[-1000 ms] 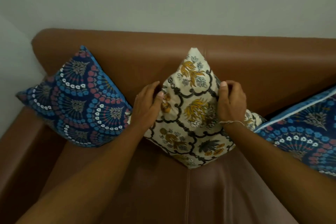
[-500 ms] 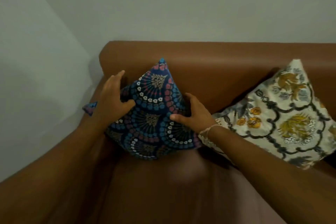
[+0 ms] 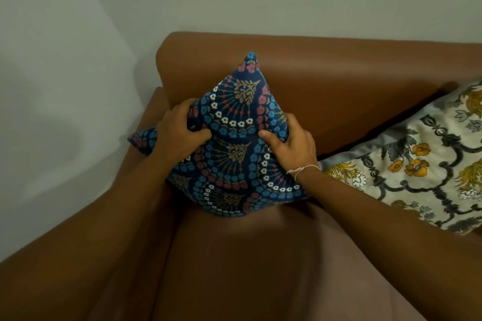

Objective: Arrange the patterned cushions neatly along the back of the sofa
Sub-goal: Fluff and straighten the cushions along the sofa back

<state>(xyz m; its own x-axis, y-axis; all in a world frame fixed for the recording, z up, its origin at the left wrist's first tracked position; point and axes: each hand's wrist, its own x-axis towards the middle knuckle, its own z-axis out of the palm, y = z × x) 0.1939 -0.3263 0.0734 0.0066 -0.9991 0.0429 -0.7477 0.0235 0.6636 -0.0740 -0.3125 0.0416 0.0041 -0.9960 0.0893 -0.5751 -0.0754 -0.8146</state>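
Observation:
A dark blue cushion [image 3: 234, 148] with a fan and flower pattern stands on one corner in the left corner of the brown leather sofa [image 3: 339, 81], leaning on the backrest. My left hand [image 3: 177, 133] grips its left side and my right hand [image 3: 289, 143] grips its right side, pinching the fabric inward. To the right lies a cream cushion [image 3: 417, 169] with yellow flowers and dark scrolls, tilted against the backrest and cut off by the frame edge.
The sofa's left armrest [image 3: 146, 138] sits right beside the blue cushion, close to a pale wall [image 3: 65, 86]. The brown seat [image 3: 247, 268] stretches out below my arms.
A second ago both hands held the cream cushion. They moved left onto the blue cushion and now squeeze its sides more tightly, standing it taller on its corner.

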